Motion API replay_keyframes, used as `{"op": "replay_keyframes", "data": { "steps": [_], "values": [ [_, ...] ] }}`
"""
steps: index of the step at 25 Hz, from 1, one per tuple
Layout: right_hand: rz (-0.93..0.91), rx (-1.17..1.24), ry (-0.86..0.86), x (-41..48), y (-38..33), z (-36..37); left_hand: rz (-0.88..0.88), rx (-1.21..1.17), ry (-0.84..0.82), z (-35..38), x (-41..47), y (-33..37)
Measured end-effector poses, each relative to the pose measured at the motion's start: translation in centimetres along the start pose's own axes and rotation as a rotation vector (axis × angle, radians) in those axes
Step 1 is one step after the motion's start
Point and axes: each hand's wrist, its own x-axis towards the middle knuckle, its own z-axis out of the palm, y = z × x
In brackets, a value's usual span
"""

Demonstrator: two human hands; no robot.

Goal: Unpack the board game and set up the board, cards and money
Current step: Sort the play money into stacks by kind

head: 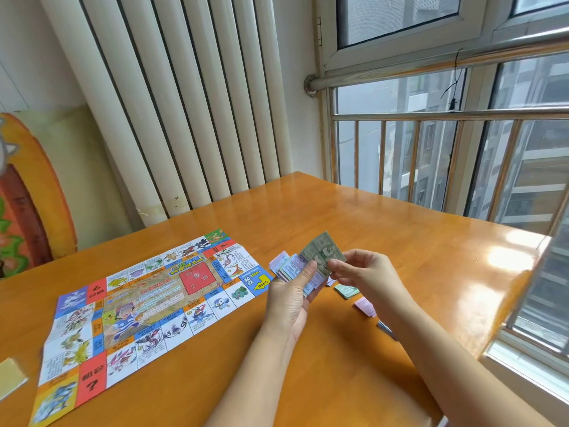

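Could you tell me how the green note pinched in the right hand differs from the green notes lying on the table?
The green note is held up in the air by the right hand, above the left hand; the green pile lies flat on the table. The held note shows its whole printed face, while the pile is partly hidden behind the right hand. The held one looks single; the pile seems to be several stacked. Both are green play money.

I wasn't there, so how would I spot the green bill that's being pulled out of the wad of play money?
Start at the orange wooden table by the window, then move right of the unfolded game board to the two hands above the tabletop. The left hand grips a fanned wad of play money; the right hand pinches one green bill. It is the only note raised above the mostly purple and white fan.
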Motion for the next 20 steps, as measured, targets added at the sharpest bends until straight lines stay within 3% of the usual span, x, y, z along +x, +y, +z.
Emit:
{"op": "replay_keyframes", "data": {
  "steps": [4, 12, 20],
  "values": [
    [0.029, -0.058, -0.044, 0.7, -1.0, -2.4, -0.073, -0.033, -0.006, -0.5, 0.6, -0.1],
    [0.072, -0.565, -0.204, 5.4, -3.9, -7.5, -0.195, 0.296, -0.062, -1.0, 0.9, 0.2],
    [0.152, -0.852, -0.495, 6.1, -3.7, -7.4, -0.194, 0.528, -0.133, -0.3, 0.1, 0.1]
  ]
}}
